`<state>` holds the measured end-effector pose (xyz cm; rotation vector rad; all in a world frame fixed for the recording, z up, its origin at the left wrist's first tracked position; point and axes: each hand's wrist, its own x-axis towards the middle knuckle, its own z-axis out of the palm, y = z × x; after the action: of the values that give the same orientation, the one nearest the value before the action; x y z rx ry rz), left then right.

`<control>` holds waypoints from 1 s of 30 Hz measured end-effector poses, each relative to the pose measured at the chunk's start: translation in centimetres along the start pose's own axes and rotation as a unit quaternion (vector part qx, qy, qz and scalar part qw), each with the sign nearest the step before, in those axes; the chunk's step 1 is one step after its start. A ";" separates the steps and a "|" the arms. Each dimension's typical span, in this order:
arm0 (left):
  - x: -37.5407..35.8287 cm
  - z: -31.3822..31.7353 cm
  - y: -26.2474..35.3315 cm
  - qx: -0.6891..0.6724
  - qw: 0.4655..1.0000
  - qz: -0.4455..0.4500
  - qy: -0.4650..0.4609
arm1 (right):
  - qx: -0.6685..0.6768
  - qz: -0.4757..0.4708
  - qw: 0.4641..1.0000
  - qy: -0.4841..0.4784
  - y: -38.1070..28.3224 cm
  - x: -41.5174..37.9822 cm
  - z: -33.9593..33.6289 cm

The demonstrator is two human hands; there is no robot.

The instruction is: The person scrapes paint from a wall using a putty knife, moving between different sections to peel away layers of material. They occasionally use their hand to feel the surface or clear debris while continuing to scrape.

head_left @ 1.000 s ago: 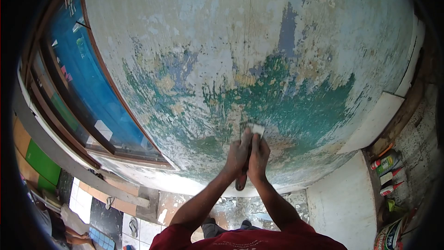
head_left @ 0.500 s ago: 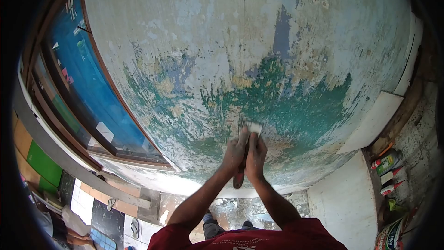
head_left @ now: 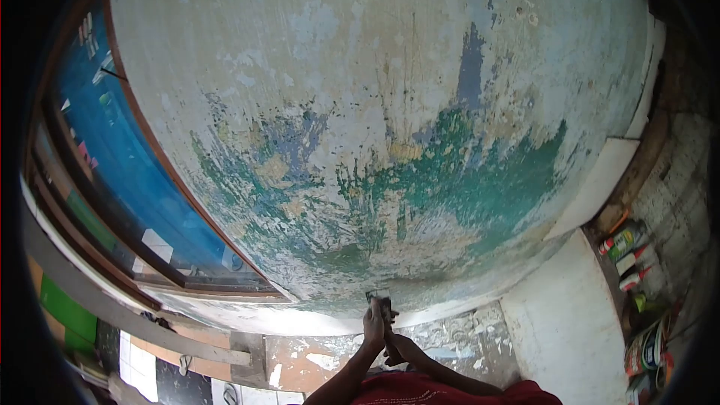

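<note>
Low on the wall (head_left: 315, 67): we noted the scraper (head_left: 385, 304) near the bottom edge, just ahead of the red shirt (head_left: 397, 390); whether its blade touched the paint, we could not tell.
Left hand (head_left: 371, 320): fingers were curled closed around the scraper, with no gap that we could see.
Right hand (head_left: 396, 347): sat just below the left, fingers bent; its hold on the handle, if any, was hidden from us.
Slip risk: we judged that the blade could skid off the wall's lower edge if pushed too flat, and knuckles could then graze the surface.
Gouge risk: a blade corner could dig into pitted patches, we thought, were the pressure uneven.
Flake risk: loose paint could fall to the floor (head_left: 315, 361) and spoil the footing.
Wall surface: we recorded pale, worn coats above, a ragged green patch (head_left: 510, 187) lower down, a blue-violet streak (head_left: 471, 67) and yellowish spots.
Window side: we saw a wood-framed window (head_left: 112, 165), blue behind its glass, and a slipper (head_left: 185, 364) below.
Bottle side: a white panel (head_left: 566, 307) stood beside bottles (head_left: 626, 241) and a printed tin (head_left: 643, 352).
</note>
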<state>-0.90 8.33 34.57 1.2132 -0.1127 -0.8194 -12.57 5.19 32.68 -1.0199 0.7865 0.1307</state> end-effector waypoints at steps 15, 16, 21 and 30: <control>-1.8 4.8 12.1 -0.061 0.989 -0.011 -0.138 | -0.105 -0.378 0.880 0.269 -6.8 -3.4 5.7; -1.8 4.7 12.4 -0.047 0.989 -0.003 -0.140 | -0.161 -0.421 0.838 0.308 -7.6 -3.9 6.0; -2.5 5.4 15.7 0.005 0.990 0.015 -0.140 | 0.023 -0.494 0.865 0.085 -11.3 -4.4 4.7; -2.2 8.1 14.2 0.124 0.982 0.004 -0.146 | 0.018 -0.418 0.891 0.180 -16.7 -4.3 3.0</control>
<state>0.64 4.86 50.63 1.3163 -0.4694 -0.9945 -6.68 -0.39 48.18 -1.2872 0.6118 -0.8326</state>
